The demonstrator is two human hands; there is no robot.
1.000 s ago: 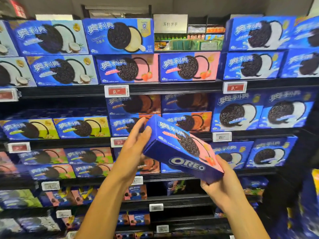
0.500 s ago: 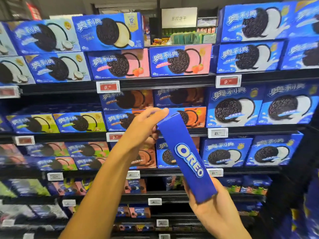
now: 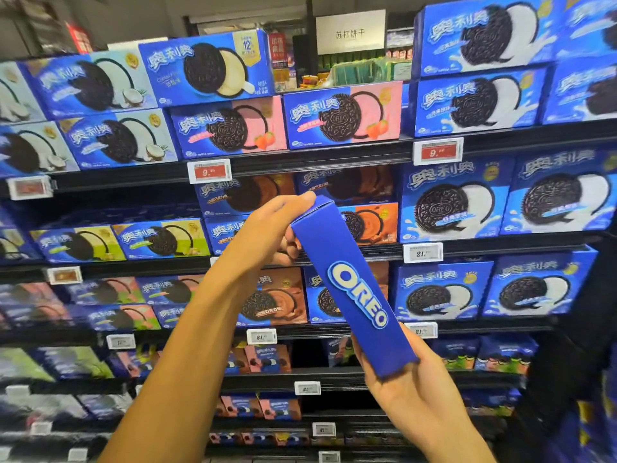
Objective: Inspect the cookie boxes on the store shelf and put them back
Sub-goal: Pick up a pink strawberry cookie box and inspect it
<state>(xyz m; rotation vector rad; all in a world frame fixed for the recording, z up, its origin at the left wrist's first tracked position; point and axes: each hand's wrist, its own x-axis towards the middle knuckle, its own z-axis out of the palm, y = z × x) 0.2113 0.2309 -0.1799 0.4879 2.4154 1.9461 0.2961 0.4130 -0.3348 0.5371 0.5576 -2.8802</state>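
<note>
1. Both hands clamp one cookie box (image 3: 354, 289) at centre frame: left hand (image 3: 267, 235) curls over its upper end, fingertips wrapped behind it; right hand (image 3: 400, 385) cups its lower end from below, thumb alongside the left edge.
2. Box is held clear of the shelves, tilted, upper end toward centre, lower end toward lower right. Narrow side panel faces the camera (the white OREO logo runs along it).
3. Box: long rectangular carton, smooth glossy blue card, crisp folded edges. Lower corner looks blurred.
4. Behind it, the shelf unit (image 3: 317, 158) fills the frame: dark flat ledges, several tiers, packed with similar blue cartons facing out.
5. Upper centre: two pink-panel boxes (image 3: 344, 116) side by side. A cream-panel box (image 3: 207, 68) sits on the left one; the space above the right one is open, with a white sign (image 3: 350, 31) visible through it.
6. Upper left: pale coconut-print boxes (image 3: 117, 138), stacked two high.
7. Right side: larger white-cream boxes (image 3: 450, 202) on three tiers.
8. Directly behind the hands: brown and orange-panel boxes (image 3: 370, 222), partly blocked by the held carton and left hand.
9. Price tags clipped on the ledges: red ones (image 3: 209, 171) on the upper tier, white ones (image 3: 423, 252) lower down.
10. Bottom tiers: smaller packs, too blurred to read.
</note>
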